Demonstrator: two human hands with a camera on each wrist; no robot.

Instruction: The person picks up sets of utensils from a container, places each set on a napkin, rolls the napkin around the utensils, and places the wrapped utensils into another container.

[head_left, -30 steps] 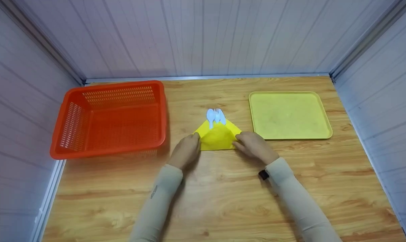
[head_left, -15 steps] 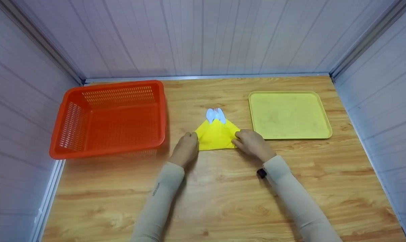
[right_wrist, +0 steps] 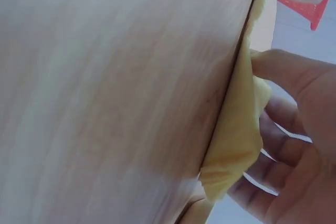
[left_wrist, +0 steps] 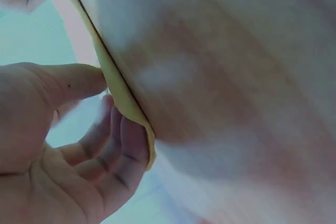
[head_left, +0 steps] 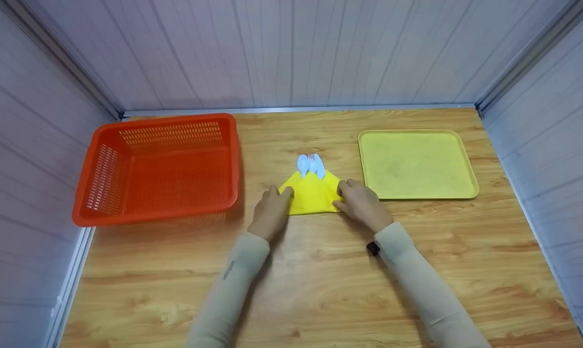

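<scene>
A yellow napkin (head_left: 313, 195) lies folded on the wooden table, its upper flap coming to a point. From behind this flap stick out the white heads of a spoon (head_left: 303, 165), a fork (head_left: 312, 163) and a knife (head_left: 319, 166), side by side; their handles are hidden. My left hand (head_left: 272, 208) holds the napkin's left side, thumb on it and fingers curled at the corner in the left wrist view. The right corner is pinched by my right hand (head_left: 363, 203); the right wrist view shows the cloth bunched between thumb and curled fingers.
An orange-red perforated basket (head_left: 163, 216) stands at the left. To the right, just beyond my right hand, lies a flat yellow tray (head_left: 417, 164). Pale panel walls (head_left: 291, 53) enclose the table (head_left: 315, 280) at the back and both sides.
The napkin's upper flap has been drawn up and flattened farther over the cutlery. My left hand has shifted slightly inward and up, its thumb now over the napkin; the right hand has barely moved.
</scene>
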